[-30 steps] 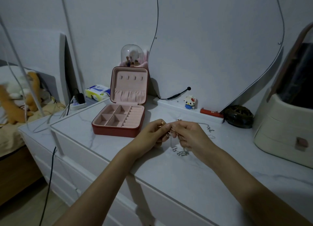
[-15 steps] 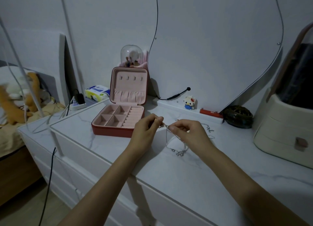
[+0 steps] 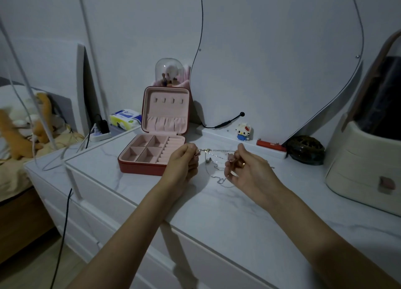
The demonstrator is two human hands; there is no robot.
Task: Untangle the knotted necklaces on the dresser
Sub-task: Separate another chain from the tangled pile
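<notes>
Holding the necklaces [image 3: 213, 158] stretched between both hands, you have them raised just above the marble-patterned dresser top [image 3: 238, 212], to the right of the open jewellery box [image 3: 153, 154]. Your left hand [image 3: 183, 165] sits just beside the box's right front corner; its fingers are curled and the fingertips pinch one end of the chain near a small gold clasp. Your right hand [image 3: 245, 169] is farther right of the box, fingers curled, thumb and forefinger pinching the other end of the chain; a ring shows on one finger. Between the two hands one strand runs nearly level. Below it, thin silver loops hang down, and their lowest part meets the dresser top beside the right hand. Whether a knot remains in the loops is too fine to tell.

Jewellery box: red outside, pink lining, lid standing upright, compartments showing no contents. Behind the box stands a clear domed brush holder [image 3: 168, 73]. Right of the box, along the mirror's [image 3: 282, 50] base, sit a small block figure [image 3: 243, 131], a red flat item [image 3: 271, 147], and a dark round object [image 3: 306, 150]. Far right of the box stands a cream cosmetics case [image 3: 366, 158]. Left of the box lie a tissue pack [image 3: 124, 119] and a power strip [image 3: 100, 134].
</notes>
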